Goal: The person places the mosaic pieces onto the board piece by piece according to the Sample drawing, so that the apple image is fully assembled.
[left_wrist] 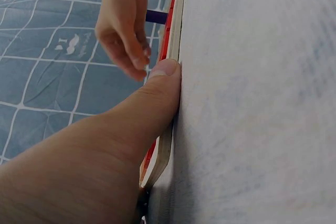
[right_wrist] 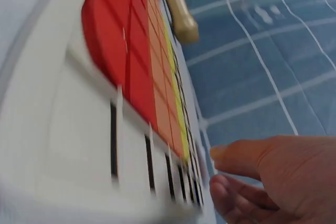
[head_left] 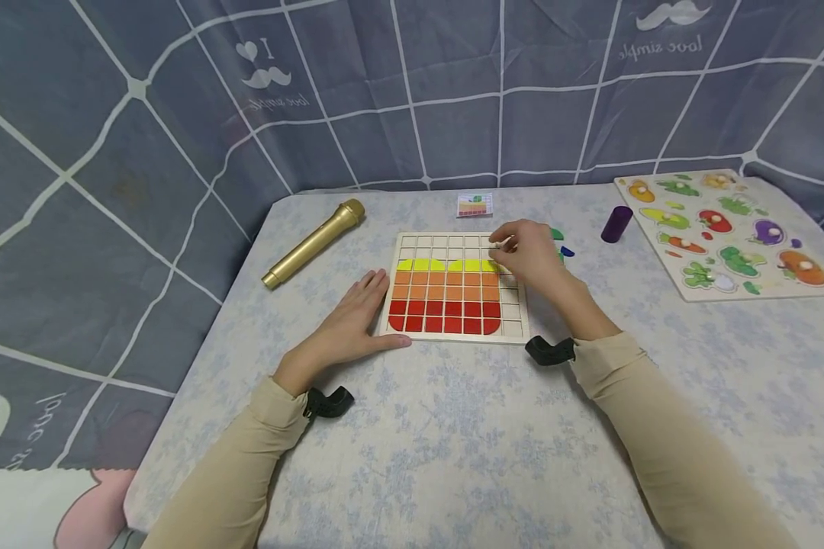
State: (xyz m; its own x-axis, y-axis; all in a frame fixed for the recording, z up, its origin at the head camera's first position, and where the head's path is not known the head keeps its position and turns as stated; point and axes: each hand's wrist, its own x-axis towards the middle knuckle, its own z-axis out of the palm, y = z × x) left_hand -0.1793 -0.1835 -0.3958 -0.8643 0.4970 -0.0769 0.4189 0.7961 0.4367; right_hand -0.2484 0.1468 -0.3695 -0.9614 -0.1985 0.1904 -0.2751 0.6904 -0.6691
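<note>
A square wooden grid board (head_left: 515, 328) lies on the table, partly filled with red, orange and yellow tiles (head_left: 446, 297). Its top rows and right column show bare cells. My left hand (head_left: 353, 320) rests at the board's left edge with straight fingers, the thumb by the near left corner; the left wrist view shows that thumb (left_wrist: 152, 93) against the board's side. Over the upper right cells, my right hand (head_left: 532, 255) pinches a small pale piece (head_left: 500, 245) between thumb and fingertips; the fingers mostly hide it. Green and blue pieces (head_left: 567, 252) lie just beyond that hand.
Behind the board lies a small picture card (head_left: 474, 204). A gold microphone (head_left: 313, 242) is at the left. To the right are a dark purple cylinder (head_left: 616, 224) and a vegetable puzzle board (head_left: 741, 236). A grey-blue curtain (head_left: 453, 137) hangs along the table's back.
</note>
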